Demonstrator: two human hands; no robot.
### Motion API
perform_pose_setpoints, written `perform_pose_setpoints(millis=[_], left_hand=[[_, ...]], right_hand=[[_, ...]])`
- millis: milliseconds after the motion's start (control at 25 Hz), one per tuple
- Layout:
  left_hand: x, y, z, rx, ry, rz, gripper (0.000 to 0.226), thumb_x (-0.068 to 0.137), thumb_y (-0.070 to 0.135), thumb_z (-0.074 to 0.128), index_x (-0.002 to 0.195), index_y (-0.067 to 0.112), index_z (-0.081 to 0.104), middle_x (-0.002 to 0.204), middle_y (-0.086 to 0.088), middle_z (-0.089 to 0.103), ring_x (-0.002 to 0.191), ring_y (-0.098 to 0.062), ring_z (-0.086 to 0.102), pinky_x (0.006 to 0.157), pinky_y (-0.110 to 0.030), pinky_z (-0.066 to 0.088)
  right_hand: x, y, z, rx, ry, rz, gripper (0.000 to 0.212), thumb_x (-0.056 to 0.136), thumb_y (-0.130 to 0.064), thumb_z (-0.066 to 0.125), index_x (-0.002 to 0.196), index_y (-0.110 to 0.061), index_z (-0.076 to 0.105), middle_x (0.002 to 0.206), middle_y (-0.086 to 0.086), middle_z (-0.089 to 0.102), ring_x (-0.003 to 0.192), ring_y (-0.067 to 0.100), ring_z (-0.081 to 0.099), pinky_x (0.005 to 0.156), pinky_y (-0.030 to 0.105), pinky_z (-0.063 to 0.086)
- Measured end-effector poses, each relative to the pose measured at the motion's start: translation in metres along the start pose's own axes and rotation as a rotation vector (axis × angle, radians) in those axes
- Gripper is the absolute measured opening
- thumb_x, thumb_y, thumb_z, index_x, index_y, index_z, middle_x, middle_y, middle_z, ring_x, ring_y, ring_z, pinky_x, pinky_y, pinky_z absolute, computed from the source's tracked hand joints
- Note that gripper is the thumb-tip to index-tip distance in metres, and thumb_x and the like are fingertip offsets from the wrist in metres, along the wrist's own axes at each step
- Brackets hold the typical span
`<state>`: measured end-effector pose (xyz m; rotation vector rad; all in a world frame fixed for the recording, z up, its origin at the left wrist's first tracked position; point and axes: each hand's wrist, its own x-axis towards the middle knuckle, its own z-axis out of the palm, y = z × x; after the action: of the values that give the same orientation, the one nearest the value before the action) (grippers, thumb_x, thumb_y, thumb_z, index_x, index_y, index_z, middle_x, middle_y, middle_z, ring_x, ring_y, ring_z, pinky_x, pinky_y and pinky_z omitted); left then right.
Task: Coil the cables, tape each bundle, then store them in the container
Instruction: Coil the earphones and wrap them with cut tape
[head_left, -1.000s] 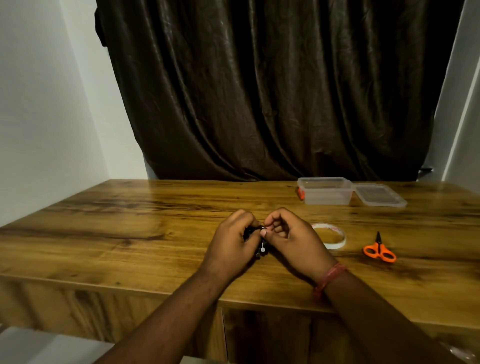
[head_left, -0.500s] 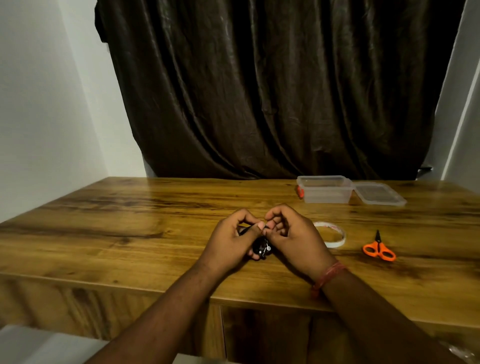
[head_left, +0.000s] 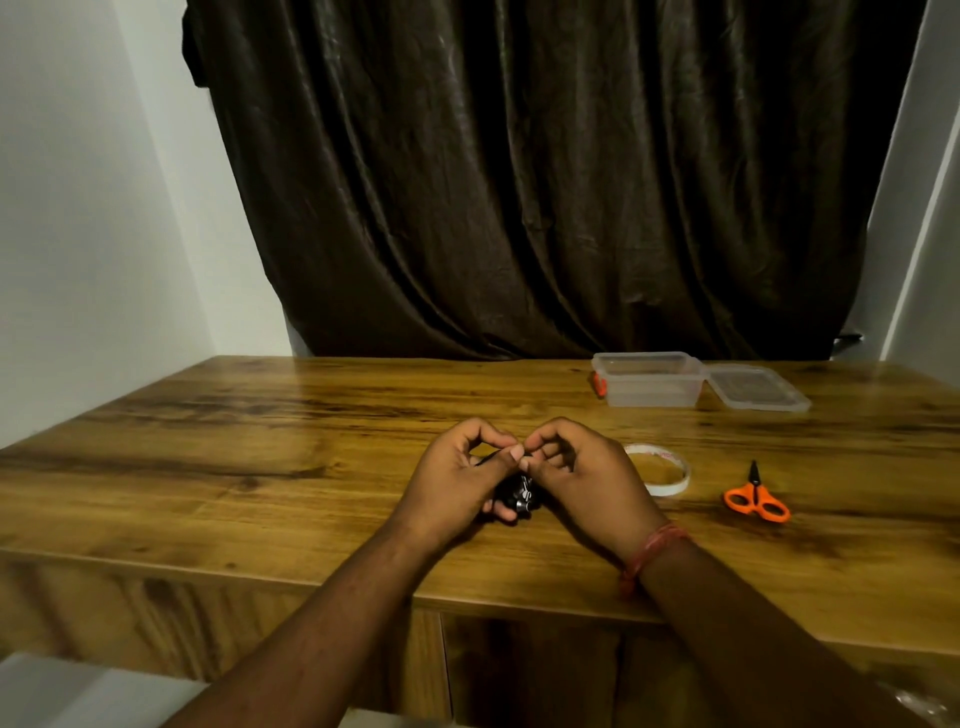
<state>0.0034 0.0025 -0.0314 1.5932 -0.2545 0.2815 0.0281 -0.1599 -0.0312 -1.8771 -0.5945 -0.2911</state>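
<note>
Both my left hand (head_left: 457, 475) and right hand (head_left: 582, 475) pinch a dark cable bundle (head_left: 519, 496), mostly hidden, possibly taped.

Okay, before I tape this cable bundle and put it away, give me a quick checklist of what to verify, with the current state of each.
1. Bundle held firmly: ok. The left hand and right hand both grip the black cable bundle above the table.
2. Coil tidy, no loose end: cannot tell, the fingers hide most of it.
3. Tape within reach: ok. The tape roll lies just right of the right hand.
4. Scissors ready: ok. The orange scissors lie closed beyond the tape.
5. Container open: ok. The clear container stands uncovered, its lid beside it.
6. Tape end free to pull: cannot tell.
</note>
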Motion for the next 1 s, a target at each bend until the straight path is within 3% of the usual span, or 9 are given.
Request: perform_pose_setpoints(millis=[160, 280, 360, 600, 840, 1000], left_hand=[[0.002, -0.002, -0.001, -0.046, -0.008, 0.004, 0.007, 0.09, 0.006, 0.066, 0.091, 0.005, 0.059, 0.098, -0.007, 0.068, 0.04, -0.009, 0.053, 0.041, -0.028, 0.053], [0.005, -0.005, -0.003, -0.098, -0.023, -0.006, 0.008, 0.089, 0.006, 0.067, 0.088, 0.008, 0.059, 0.09, -0.02, 0.064, 0.038, -0.013, 0.048, 0.044, -0.032, 0.055], [0.005, -0.005, -0.004, -0.121, -0.034, -0.039, 0.008, 0.088, 0.006, 0.068, 0.087, 0.01, 0.061, 0.089, -0.025, 0.06, 0.04, -0.014, 0.051, 0.045, -0.034, 0.057], [0.004, -0.002, -0.006, -0.155, -0.061, -0.139, 0.01, 0.088, 0.008, 0.068, 0.093, 0.005, 0.061, 0.089, -0.014, 0.066, 0.053, -0.015, 0.059, 0.045, -0.037, 0.058], [0.008, -0.003, -0.005, -0.225, 0.022, -0.137, 0.016, 0.092, 0.008, 0.062, 0.108, 0.004, 0.061, 0.097, -0.01, 0.067, 0.078, -0.02, 0.07, 0.053, -0.037, 0.06], [0.011, -0.007, -0.006, -0.184, 0.066, -0.137, 0.018, 0.088, 0.002, 0.065, 0.105, 0.008, 0.063, 0.094, -0.01, 0.069, 0.08, -0.018, 0.07, 0.06, -0.033, 0.057]], right_hand=[[0.001, -0.001, -0.001, 0.068, 0.019, 0.01, 0.013, 0.085, -0.016, 0.074, 0.08, -0.025, 0.066, 0.075, -0.001, 0.067, 0.067, 0.007, 0.06, 0.062, 0.026, 0.053], [-0.001, -0.002, -0.001, 0.016, 0.019, -0.013, 0.013, 0.086, -0.018, 0.073, 0.076, -0.023, 0.065, 0.066, 0.0, 0.064, 0.058, 0.006, 0.055, 0.054, 0.026, 0.048], [-0.002, -0.002, -0.002, -0.081, 0.016, -0.096, 0.014, 0.087, -0.018, 0.071, 0.076, -0.023, 0.064, 0.069, -0.003, 0.065, 0.062, 0.01, 0.059, 0.057, 0.03, 0.05], [-0.003, -0.005, 0.002, -0.244, 0.021, -0.238, 0.014, 0.085, -0.012, 0.066, 0.076, -0.017, 0.056, 0.072, -0.004, 0.057, 0.069, 0.012, 0.053, 0.06, 0.032, 0.045], [0.003, -0.001, 0.001, -0.038, 0.106, -0.057, 0.014, 0.087, -0.009, 0.065, 0.086, -0.022, 0.059, 0.079, 0.006, 0.062, 0.066, 0.006, 0.053, 0.062, 0.023, 0.047], [0.006, 0.005, 0.001, -0.023, 0.135, 0.005, 0.016, 0.09, -0.011, 0.063, 0.086, -0.026, 0.059, 0.082, 0.008, 0.062, 0.067, 0.008, 0.053, 0.062, 0.024, 0.048]])
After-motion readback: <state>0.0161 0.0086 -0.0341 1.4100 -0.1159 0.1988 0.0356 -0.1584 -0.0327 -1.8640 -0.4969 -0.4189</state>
